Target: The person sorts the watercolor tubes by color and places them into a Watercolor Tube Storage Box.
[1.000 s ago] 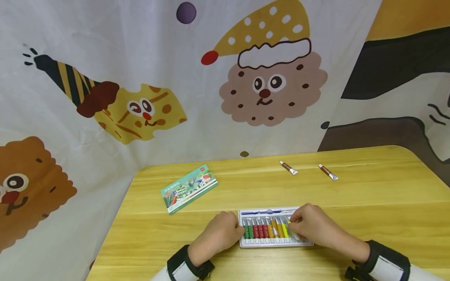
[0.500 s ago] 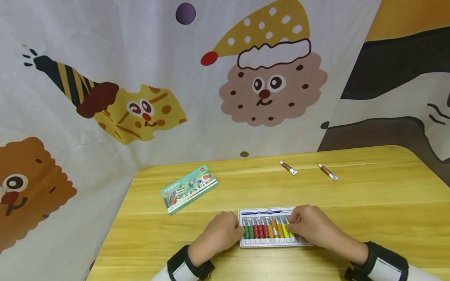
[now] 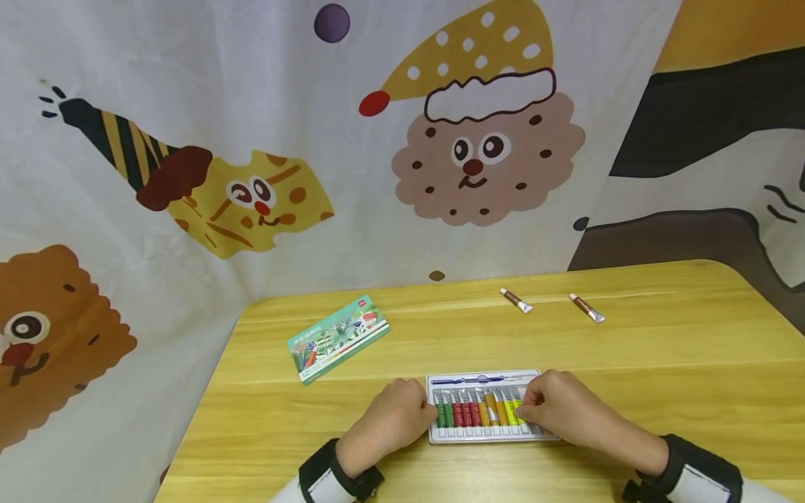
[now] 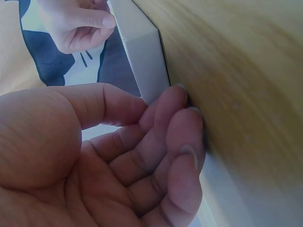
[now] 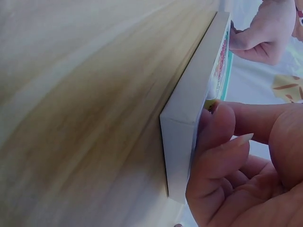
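A white tray of paint tubes (image 3: 493, 439) lies near the front of the table, with green, red, orange and yellow tubes in a row. My left hand (image 3: 397, 418) pinches the tray's left edge; in the left wrist view, the thumb and fingertips (image 4: 176, 97) meet at its corner. Over the tray's right end, my right hand (image 3: 562, 407) has thumb and index finger on a yellow paint tube (image 3: 518, 412) at the end of the row. A bit of yellow shows between those fingers in the right wrist view. A blue paintbrush (image 3: 468, 381) lies along the tray's back.
Two brown paint tubes, one left (image 3: 516, 300) and one right (image 3: 587, 308), lie at the back of the table (image 3: 679, 349). A green paint box (image 3: 338, 339) lies at the back left. Behind the table hangs a cloth (image 3: 352, 237) with cartoon prints.
My right hand moved slightly left over the tray, then back right and toward me. The yellow tube now lies beside the other yellow one. My left hand stays at the tray's edge.
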Tool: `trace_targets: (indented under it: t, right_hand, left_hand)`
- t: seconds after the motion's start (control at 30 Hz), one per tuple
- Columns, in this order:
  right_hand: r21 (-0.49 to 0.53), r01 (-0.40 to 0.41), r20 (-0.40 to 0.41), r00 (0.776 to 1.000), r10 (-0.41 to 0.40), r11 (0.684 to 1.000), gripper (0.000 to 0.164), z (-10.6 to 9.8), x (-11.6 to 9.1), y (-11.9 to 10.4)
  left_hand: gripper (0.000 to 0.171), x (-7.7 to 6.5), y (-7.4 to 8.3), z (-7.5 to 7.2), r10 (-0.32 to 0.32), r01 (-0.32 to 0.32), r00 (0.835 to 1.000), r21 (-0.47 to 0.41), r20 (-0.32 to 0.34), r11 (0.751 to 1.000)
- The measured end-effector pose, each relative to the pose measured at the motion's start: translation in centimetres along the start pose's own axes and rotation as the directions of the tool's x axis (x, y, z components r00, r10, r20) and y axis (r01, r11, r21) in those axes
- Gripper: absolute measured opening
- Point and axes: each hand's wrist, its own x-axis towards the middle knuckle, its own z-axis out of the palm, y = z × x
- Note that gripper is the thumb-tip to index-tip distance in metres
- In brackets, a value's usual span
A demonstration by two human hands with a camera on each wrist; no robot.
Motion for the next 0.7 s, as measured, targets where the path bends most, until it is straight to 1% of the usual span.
trace_targets:
  t: [0.3,0.63,0.7]
  right_hand:
    - [-0.051,-0.002,-0.022,1.0,0.001,0.999,0.03,0.4,0.11,-0.07]
    - [-0.051,-0.023,-0.017,1.0,0.022,0.998,0.029,0.44,0.14,-0.11]
    - [-0.051,-0.016,-0.015,1.0,0.015,0.999,0.029,0.39,0.15,-0.11]
  left_hand:
    - [0.046,0.01,0.07,-0.04,0.001,-0.001,1.0,-0.003,-0.001,1.0]
    - [0.045,0.04,-0.06,-0.02,-0.01,0.01,1.0,-0.022,0.005,1.0]
    - [0.046,0.07,-0.08,0.0,-0.013,0.014,1.0,-0.025,0.007,1.0]
